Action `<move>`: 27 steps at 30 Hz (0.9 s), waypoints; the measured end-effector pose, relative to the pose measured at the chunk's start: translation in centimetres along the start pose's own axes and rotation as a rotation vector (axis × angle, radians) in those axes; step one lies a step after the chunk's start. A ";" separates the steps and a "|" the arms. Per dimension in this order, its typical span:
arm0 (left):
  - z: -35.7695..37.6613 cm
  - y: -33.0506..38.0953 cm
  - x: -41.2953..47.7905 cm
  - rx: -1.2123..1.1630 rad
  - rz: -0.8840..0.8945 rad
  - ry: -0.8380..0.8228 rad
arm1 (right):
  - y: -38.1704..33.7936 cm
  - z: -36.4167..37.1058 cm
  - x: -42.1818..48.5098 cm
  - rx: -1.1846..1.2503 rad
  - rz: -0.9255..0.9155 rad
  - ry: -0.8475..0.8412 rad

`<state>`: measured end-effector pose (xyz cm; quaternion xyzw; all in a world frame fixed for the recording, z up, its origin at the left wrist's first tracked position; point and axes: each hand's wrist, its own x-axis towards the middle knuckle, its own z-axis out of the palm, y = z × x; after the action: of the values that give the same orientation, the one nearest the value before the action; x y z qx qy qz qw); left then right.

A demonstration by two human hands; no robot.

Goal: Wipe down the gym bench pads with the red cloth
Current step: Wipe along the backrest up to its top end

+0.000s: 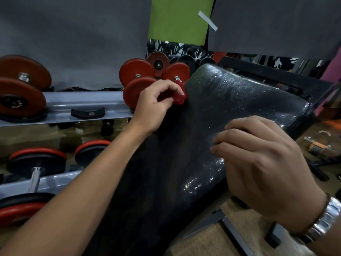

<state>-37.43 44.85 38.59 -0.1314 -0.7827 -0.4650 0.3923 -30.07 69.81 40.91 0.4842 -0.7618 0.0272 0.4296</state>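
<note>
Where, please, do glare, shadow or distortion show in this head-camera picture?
Head view: glare speckles the far and right parts of the bench pad, its near part is in shadow; wide-angle distortion slants the green panel; the red cloth looks slightly soft.

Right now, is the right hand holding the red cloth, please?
No, the left hand grips the red cloth against the bench pad; the right hand holds nothing.

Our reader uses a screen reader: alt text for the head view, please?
A person's left hand presses a bunched red cloth against the edge of a black gym bench pad, while the right hand rests on it. Dumbbells sit on a rack alongside.
</note>
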 end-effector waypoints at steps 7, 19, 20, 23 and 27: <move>-0.6 -1.3 0.5 0.058 0.010 -0.010 | 0.1 -0.1 -0.1 -0.002 -0.007 -0.010; 1.4 0.6 0.9 0.101 0.029 0.119 | -0.2 -0.8 2.2 -0.100 0.023 -0.158; 1.8 1.4 0.5 0.095 0.051 0.125 | -0.2 -0.8 2.4 -0.110 0.032 -0.169; 1.7 2.3 -3.0 0.107 0.196 0.095 | -0.3 -0.9 2.3 -0.109 0.043 -0.180; 0.0 0.9 -2.2 0.151 0.189 0.072 | -0.2 -0.9 2.2 -0.109 0.042 -0.208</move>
<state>-35.51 45.72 37.53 -0.1579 -0.7850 -0.3702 0.4709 -29.70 68.52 42.93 0.4442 -0.8126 -0.0555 0.3732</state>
